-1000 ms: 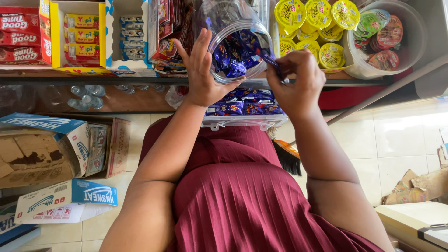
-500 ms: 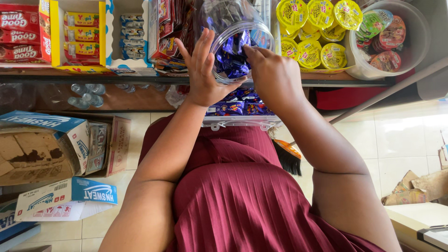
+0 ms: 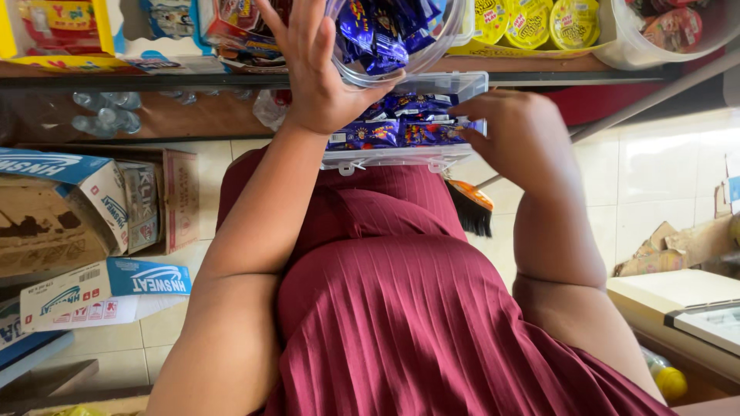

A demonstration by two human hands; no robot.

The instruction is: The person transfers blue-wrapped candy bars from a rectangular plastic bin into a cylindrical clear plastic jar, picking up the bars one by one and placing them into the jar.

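The left hand (image 3: pixel 316 73) is spread flat against the side of a clear jar (image 3: pixel 385 46) of blue-wrapped sweets, holding it tipped above a clear plastic box (image 3: pixel 408 154). Just below, the right hand (image 3: pixel 516 135) reaches into that box, its fingertips (image 3: pixel 466 112) pinching blue sweet packets (image 3: pixel 401 131) lying inside.

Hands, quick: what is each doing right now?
Left hand: open, palm steadying the clear jar.
Right hand: fingers curled at the sweets in the clear box; grip unclear.
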